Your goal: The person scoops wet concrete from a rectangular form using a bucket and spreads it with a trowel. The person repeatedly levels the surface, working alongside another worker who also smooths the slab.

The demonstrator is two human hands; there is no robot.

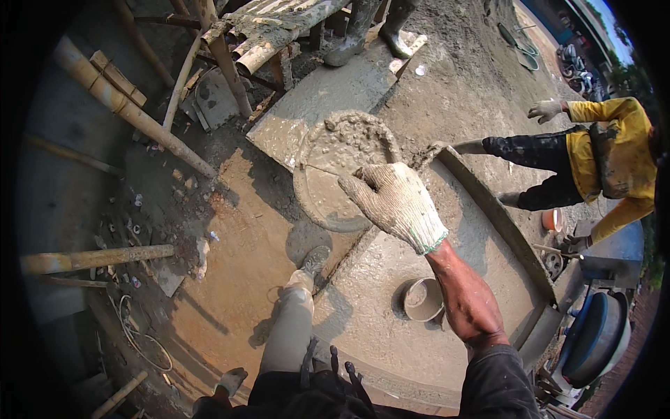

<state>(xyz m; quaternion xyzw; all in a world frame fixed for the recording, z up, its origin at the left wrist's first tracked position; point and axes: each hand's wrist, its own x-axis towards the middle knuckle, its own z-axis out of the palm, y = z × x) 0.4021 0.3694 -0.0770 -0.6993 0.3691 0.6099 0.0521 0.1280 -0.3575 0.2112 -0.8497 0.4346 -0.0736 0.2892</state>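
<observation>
My right hand (394, 206), in a pale knit glove, reaches out over the near right rim of a round, mud-caked basin (301, 192). Its fingers are drawn together. A thin dark line like a wire (322, 170) runs across the basin toward the fingertips; whether they grip it is unclear. Lumpy wet concrete (356, 140) fills the far part of the basin, with a smoother grey surface nearer me. Low at the left, my left hand (232, 380) hangs in a greyish glove beside my leg, its fingers too small and shaded to read.
A small bucket (423, 300) stands in the board-walled mixing trough (499, 213) of wet cement. On the right a co-worker in yellow (614, 150) stands near a drum-like machine (593, 335). Another person's boots (396, 38) are at the top. Bamboo poles (132, 108) rise left.
</observation>
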